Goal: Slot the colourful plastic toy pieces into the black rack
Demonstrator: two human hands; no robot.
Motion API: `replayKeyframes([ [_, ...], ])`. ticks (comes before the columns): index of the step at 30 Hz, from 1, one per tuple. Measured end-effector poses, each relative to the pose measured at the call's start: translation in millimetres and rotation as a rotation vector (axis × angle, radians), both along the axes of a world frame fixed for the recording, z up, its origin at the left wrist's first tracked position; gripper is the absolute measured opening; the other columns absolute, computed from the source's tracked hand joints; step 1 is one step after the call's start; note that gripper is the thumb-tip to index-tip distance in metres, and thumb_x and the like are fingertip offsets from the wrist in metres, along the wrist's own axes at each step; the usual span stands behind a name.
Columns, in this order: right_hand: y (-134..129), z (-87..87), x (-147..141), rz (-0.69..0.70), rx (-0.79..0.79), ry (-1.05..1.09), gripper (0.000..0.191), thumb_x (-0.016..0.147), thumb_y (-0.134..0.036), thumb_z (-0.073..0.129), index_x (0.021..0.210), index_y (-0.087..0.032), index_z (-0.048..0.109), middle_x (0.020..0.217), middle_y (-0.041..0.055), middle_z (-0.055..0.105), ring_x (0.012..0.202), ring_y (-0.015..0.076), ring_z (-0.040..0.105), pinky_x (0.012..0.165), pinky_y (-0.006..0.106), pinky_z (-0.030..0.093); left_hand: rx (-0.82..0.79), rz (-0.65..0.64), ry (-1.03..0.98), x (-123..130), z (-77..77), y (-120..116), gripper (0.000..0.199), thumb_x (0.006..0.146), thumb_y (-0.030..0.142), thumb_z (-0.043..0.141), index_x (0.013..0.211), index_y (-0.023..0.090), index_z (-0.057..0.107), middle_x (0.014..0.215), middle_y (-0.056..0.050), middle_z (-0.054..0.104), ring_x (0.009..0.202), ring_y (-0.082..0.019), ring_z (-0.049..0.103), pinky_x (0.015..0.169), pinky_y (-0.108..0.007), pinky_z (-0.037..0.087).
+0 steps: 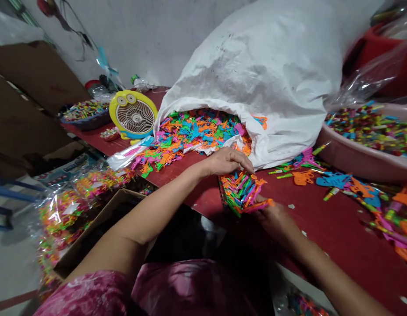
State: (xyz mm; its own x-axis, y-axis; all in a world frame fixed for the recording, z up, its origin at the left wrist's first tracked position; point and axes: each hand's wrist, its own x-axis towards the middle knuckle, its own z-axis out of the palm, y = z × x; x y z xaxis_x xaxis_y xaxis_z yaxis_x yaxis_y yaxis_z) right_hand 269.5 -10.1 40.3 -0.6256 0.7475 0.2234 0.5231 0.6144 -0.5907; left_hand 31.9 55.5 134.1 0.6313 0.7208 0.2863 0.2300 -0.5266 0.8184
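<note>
A dark-edged container (pixel 222 193) at the front edge of the red table holds small plastic pieces (pixel 241 188) in orange, pink, blue and green, lying side by side. My left hand (pixel 228 161) is over its far edge, fingers bent down; what the fingertips hold, if anything, is too small to name. My right hand (pixel 267 213) is at the near right side, its fingers round an orange piece (pixel 261 205) and partly hidden by the pieces. Behind my left hand, a large white sack (pixel 256 66) lies open with many colourful toy pieces (pixel 197 131) spilling from its mouth.
A yellow fan (pixel 134 115) and a blue basin (pixel 91 120) of pieces stand at the left. A pink tub (pixel 355 153) of small sticks is at the right, with loose toys (pixel 361 186) before it. A cardboard box (pixel 101 224) and filled plastic bags (pixel 65 210) stand low at the left.
</note>
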Motion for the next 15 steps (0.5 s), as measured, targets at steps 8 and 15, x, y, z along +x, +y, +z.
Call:
replayKeyframes([
  [8, -23, -6.5, -15, -0.323, 0.200, -0.217, 0.023, 0.088, -0.023, 0.045, 0.088, -0.017, 0.067, 0.077, 0.0094, 0.067, 0.069, 0.0206, 0.062, 0.058, 0.027, 0.035, 0.089, -0.022, 0.039, 1, -2.4, 2, 0.050, 0.065, -0.008, 0.041, 0.089, 0.015, 0.079, 0.099, -0.005, 0.076, 0.097, -0.013, 0.068, 0.092, -0.025, 0.051],
  [15, -24, 3.7, -23, -0.392, 0.125, -0.437, 0.026, 0.090, -0.027, 0.047, 0.076, -0.017, 0.067, 0.066, 0.0084, 0.062, 0.061, 0.0185, 0.056, 0.056, 0.028, 0.027, 0.088, 0.004, 0.080, 0, -1.6, 0, 0.051, 0.065, -0.007, 0.042, 0.089, 0.018, 0.079, 0.101, -0.003, 0.076, 0.099, -0.013, 0.067, 0.097, -0.026, 0.050],
])
